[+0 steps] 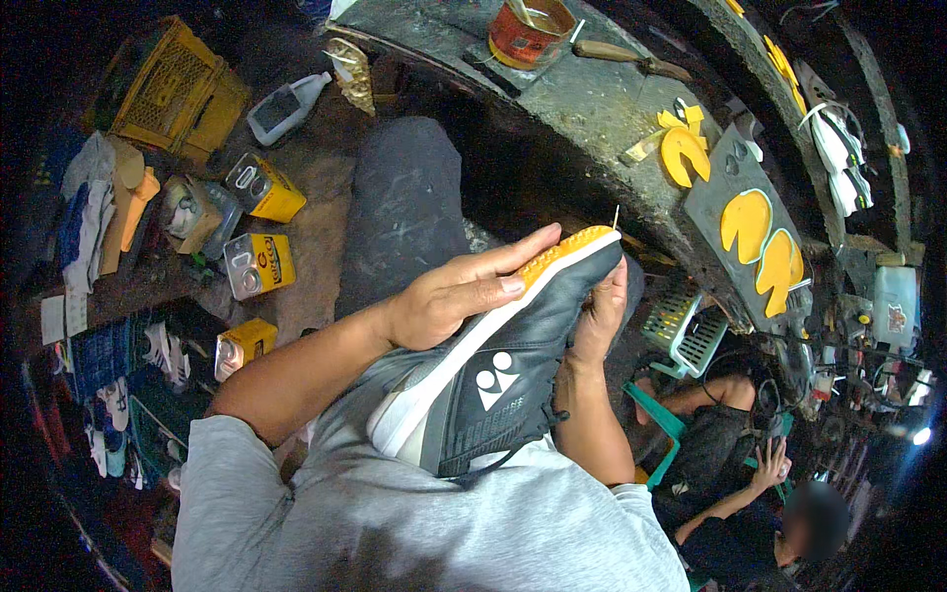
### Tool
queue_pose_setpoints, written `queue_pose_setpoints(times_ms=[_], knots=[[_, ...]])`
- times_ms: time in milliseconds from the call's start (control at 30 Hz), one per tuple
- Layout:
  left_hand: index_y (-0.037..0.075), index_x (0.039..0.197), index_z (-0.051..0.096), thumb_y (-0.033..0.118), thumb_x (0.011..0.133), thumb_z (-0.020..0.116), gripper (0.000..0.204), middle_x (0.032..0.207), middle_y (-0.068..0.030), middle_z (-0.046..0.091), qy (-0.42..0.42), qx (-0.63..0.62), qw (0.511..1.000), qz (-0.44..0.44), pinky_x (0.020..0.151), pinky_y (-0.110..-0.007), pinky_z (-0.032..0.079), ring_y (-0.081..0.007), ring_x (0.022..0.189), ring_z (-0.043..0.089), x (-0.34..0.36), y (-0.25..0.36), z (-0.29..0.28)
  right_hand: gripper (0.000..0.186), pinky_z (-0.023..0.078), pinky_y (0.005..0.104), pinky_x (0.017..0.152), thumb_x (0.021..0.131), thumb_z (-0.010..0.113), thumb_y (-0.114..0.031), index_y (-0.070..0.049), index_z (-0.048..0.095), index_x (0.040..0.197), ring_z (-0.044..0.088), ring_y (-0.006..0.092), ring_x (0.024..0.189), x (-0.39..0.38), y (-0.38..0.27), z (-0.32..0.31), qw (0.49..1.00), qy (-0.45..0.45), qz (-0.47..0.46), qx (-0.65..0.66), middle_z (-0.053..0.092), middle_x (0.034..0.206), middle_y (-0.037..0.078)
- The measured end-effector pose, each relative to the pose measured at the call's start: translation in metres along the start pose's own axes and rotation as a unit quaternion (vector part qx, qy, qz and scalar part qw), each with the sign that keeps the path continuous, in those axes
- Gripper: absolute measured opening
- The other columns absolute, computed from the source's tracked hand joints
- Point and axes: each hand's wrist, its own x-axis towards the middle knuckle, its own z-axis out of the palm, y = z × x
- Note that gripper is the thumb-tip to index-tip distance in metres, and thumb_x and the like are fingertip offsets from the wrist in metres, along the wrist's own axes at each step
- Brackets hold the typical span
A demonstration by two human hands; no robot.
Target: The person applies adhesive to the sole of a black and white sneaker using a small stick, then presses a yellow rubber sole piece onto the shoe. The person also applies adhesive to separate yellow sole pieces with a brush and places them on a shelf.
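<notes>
A black sports shoe (488, 380) with a white midsole and a yellow-orange sole lies tilted against my grey shirt, toe pointing up and right. Pale stitches run along the sole's edge. My left hand (454, 296) grips it from the sole side, thumb on the midsole and fingers straight along the sole. At the toe, my right hand (600, 316) holds the upper from the other side; some of its fingers are hidden behind the shoe. A thin pale spike (617, 217) sticks up at the toe tip; whether it is a needle or thread I cannot tell.
A workbench (582, 118) carries a red tin (528, 35), a wooden-handled tool (631, 57) and yellow sole pieces (747, 222) on a dark board. Yellow cans (261, 264) and a yellow crate (178, 89) stand left. Another person (730, 523) sits right, near a pale green basket (681, 331).
</notes>
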Motion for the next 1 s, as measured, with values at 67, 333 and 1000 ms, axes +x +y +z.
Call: queue_pose_setpoints(times_ms=[67, 333, 1000], knots=[[-0.009, 0.158, 0.014, 0.025, 0.108, 0.039, 0.065, 0.167, -0.0189, 0.02, 0.006, -0.016, 1.0, -0.002, 0.124, -0.033, 0.016, -0.022, 0.154, 0.021, -0.002, 0.001, 0.001, 0.037, 0.05, 0.0202, 0.07, 0.102, 0.064, -0.028, -0.003, 0.056, 0.128, 0.06, 0.0062, 0.079, 0.002, -0.002, 0.002, 1.0, -0.005, -0.003, -0.01, 0.069, 0.104, 0.004], [-0.007, 0.16, 0.012, 0.034, 0.109, 0.036, 0.069, 0.169, -0.017, 0.015, -0.004, 0.005, 1.0, 0.012, 0.125, -0.035, 0.009, -0.0236, 0.157, 0.013, -0.001, 0.002, 0.004, 0.039, 0.052, 0.0211, 0.069, 0.1, 0.067, -0.027, -0.003, 0.055, 0.129, 0.064, 0.0082, 0.082, 0.003, -0.009, 0.001, 0.999, -0.035, -0.015, -0.012, 0.069, 0.113, 0.008], [0.003, 0.155, 0.04, 0.055, 0.078, 0.064, 0.096, 0.153, -0.0145, 0.037, -0.029, 0.06, 0.997, 0.046, 0.12, -0.04, 0.02, -0.0297, 0.143, 0.035, 0.03, 0.006, -0.007, 0.046, 0.056, 0.0251, 0.08, 0.094, 0.075, -0.027, -0.003, 0.054, 0.128, 0.068, 0.0142, 0.095, 0.002, -0.028, 0.011, 0.995, -0.057, -0.082, -0.005, 0.068, 0.116, 0.009]])
